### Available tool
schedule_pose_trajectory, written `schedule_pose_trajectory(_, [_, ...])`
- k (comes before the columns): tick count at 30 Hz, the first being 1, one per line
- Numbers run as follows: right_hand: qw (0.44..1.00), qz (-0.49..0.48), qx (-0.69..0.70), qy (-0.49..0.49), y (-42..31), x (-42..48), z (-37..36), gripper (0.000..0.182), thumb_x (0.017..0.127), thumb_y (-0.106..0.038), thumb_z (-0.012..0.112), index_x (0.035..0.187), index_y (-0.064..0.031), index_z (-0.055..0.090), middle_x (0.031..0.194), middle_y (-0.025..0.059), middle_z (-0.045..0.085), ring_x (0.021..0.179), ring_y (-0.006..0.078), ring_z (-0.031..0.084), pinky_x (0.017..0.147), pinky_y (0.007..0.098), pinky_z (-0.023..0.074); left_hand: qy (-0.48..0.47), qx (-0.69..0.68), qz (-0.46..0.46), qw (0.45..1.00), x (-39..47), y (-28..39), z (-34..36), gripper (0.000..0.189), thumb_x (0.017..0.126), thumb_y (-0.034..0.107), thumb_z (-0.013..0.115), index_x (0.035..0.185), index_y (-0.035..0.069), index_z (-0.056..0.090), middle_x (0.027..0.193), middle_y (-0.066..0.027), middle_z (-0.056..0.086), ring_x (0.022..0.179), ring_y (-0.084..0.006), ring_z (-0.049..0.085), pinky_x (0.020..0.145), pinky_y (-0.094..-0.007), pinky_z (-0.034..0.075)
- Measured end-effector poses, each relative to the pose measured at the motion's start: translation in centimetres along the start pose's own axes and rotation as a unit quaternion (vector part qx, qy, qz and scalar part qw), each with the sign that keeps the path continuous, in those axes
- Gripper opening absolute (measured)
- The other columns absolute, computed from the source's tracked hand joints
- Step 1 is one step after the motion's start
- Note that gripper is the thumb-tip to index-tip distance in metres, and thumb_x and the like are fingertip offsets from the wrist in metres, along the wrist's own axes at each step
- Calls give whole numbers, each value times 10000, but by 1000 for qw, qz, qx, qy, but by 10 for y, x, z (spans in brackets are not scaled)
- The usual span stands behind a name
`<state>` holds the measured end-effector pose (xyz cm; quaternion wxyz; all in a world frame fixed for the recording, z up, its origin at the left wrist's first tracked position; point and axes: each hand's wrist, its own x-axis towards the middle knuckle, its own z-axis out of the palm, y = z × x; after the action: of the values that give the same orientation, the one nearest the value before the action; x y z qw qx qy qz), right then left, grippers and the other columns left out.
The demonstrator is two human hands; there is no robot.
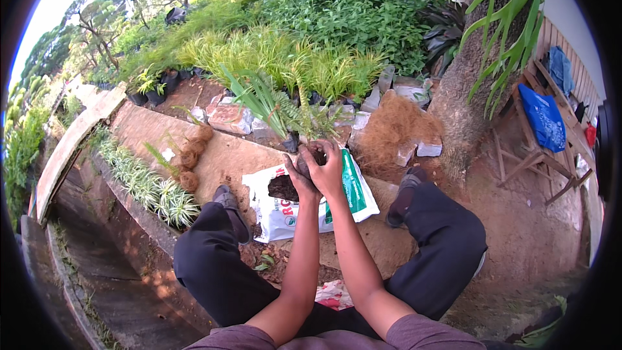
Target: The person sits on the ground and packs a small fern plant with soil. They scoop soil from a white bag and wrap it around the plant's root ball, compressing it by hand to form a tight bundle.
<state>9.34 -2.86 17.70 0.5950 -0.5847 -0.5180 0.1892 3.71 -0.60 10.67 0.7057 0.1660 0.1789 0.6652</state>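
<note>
Both my hands are cupped around a ball of dark soil (304,161) with a fern (311,117) rising from its top. My left hand (300,180) presses the ball from the left, and my right hand (326,163) curls over it from the right. Beneath them lies a white and green plastic sack (272,228) bearing print. Dark potting soil (283,189) shows through an opening torn in the sack. Just beyond my hands, a strappy-leaved plant (257,100) stands in a small black bag (291,143).
A heap of brown fibre (398,124) rests by the tree trunk (474,78). Several fibre-wrapped balls (194,148) sit on the paving at left, near striped spider plants (146,187). Stone blocks (231,118) edge the planting bed. A blue bag (542,119) lies on a wooden chair (529,155).
</note>
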Motion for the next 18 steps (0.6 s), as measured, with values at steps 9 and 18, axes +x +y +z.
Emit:
schedule_pose_trajectory(9, [996,74,43,-22,-5,-1,2,373,747,-275,794,917,38,682,823,159,707,752,228,682,697,339,521,69,24,43,996,-10,6,22,747,981,624,351,1411,21,451,1362,-117,528,1222,-257,519,1064,-366,392])
schedule_pose_trajectory(18, [978,152,144,6,15,5,-4,224,740,-125,736,907,21,707,815,92,717,718,150,655,687,306,510,56,2,12,998,-8,-11,16,464,1071,358,292,1263,3,520,1179,-167,621,1074,-285,613,976,-418,479])
